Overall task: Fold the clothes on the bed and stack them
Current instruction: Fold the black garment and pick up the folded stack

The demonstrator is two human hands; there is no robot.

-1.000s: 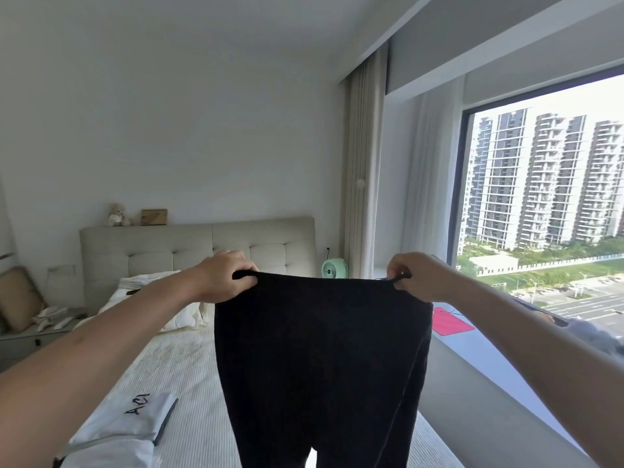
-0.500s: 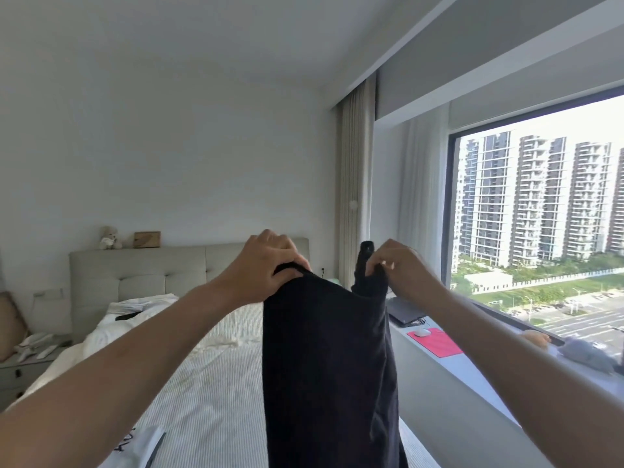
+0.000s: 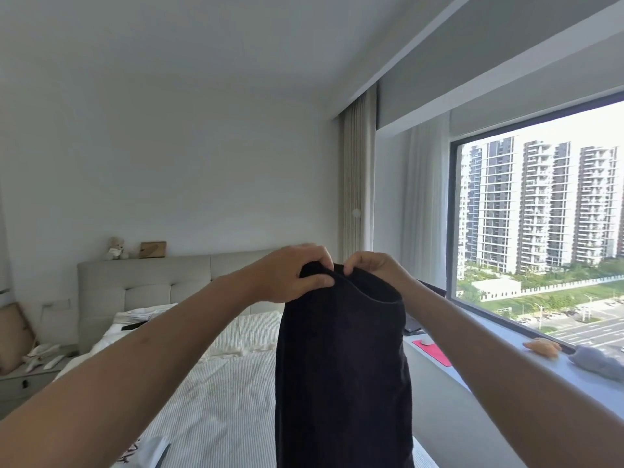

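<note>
A pair of black trousers (image 3: 341,373) hangs in the air in front of me, folded lengthwise in half, its waistband at the top. My left hand (image 3: 293,276) grips one end of the waistband and my right hand (image 3: 371,265) pinches the other end; the two hands meet almost knuckle to knuckle. The legs drop out of view past the bottom edge. Below lies the bed (image 3: 219,400) with a white striped cover. A white garment with black lettering (image 3: 145,454) lies on it at the bottom left.
A grey padded headboard (image 3: 141,282) and white pillows (image 3: 141,319) stand at the far end. At the left stands a nightstand (image 3: 27,376) with small items. The window sill (image 3: 526,376) on the right carries a red mat, a laptop and small objects.
My hands have come together from wide apart, folding the spread trousers in half lengthwise. The view has tilted upward.
</note>
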